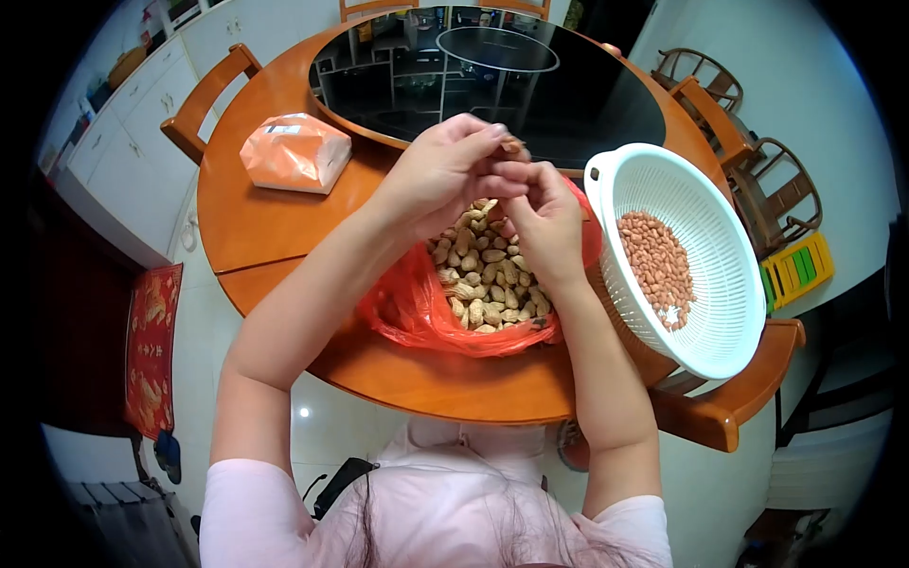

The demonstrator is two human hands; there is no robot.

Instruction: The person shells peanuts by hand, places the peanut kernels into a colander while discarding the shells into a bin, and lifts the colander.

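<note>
Both my hands meet above a red plastic bag (407,308) full of unshelled peanuts (488,279). My left hand (453,170) is closed, its thumb and forefinger pinching a small brown peanut (512,146). Just below and touching those fingers, my right hand (544,218) is also closed, fingertips pressed together; what they hold, if anything, is hidden. To the right of my right hand stands a white plastic colander (715,275), with reddish shelled peanut kernels (655,265) gathered in its bottom.
The round wooden table (256,222) carries a black glass turntable (407,104) at its far side. An orange tissue pack (295,153) lies to the left. Wooden chairs (210,99) surround the table, one (724,407) close at the right beneath the colander's edge.
</note>
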